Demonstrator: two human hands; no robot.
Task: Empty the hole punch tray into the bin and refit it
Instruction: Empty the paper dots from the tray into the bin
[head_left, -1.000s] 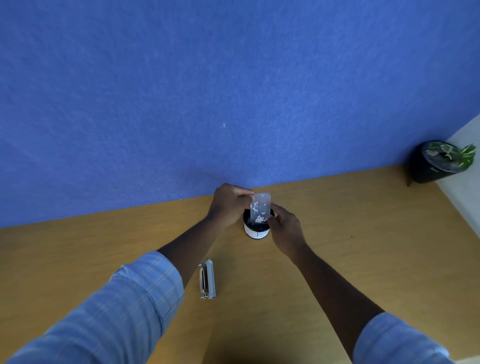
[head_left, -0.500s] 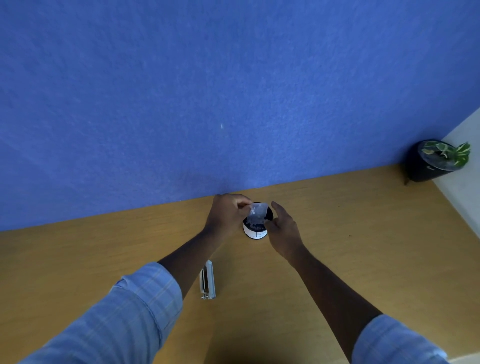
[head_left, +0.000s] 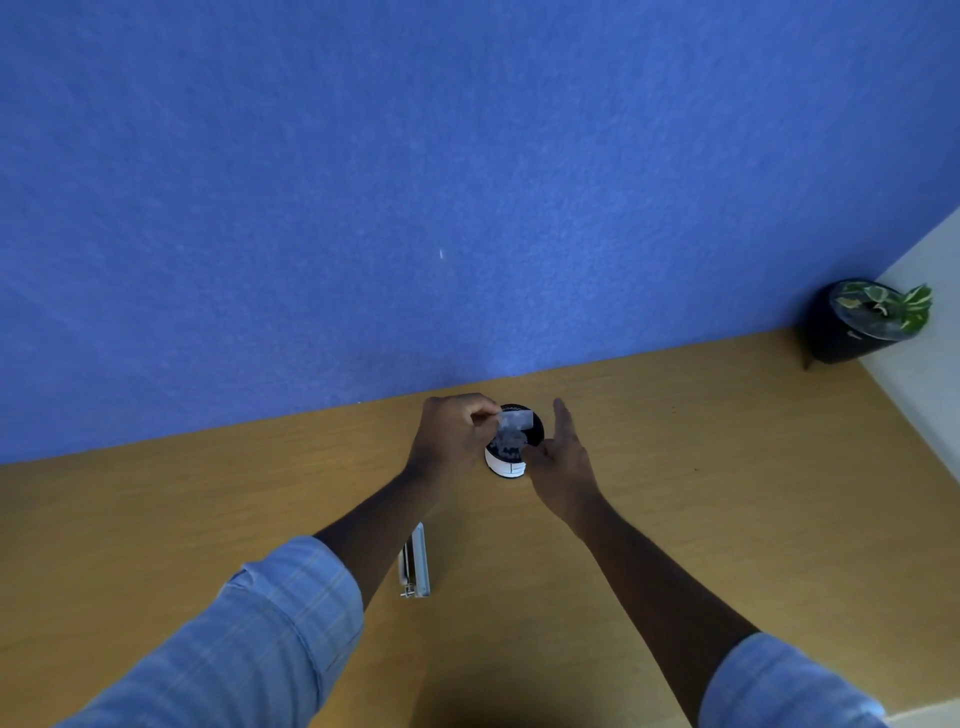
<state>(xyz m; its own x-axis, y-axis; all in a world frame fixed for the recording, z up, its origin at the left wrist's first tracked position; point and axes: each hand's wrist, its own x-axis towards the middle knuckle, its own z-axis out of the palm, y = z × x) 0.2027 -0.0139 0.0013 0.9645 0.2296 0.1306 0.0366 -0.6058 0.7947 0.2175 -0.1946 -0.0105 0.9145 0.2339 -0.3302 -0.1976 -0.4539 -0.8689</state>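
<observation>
A small clear plastic tray (head_left: 514, 428) with pale paper bits is tipped over a little round bin (head_left: 506, 466), white outside and black inside, near the blue wall. My left hand (head_left: 452, 436) pinches the tray's upper edge. My right hand (head_left: 563, 454) is open just right of the bin, fingers spread, thumb close to the rim, holding nothing. The metal hole punch (head_left: 415, 564) lies on the wooden desk nearer to me, partly behind my left forearm.
The wooden desk (head_left: 701, 467) runs up to a blue felt partition (head_left: 467, 182). A dark pot with a green plant (head_left: 865, 325) stands in the far right corner, beside a white wall.
My left hand has tilted the tray from upright down over the bin's mouth. My right hand has let go of the tray and opened beside the bin.
</observation>
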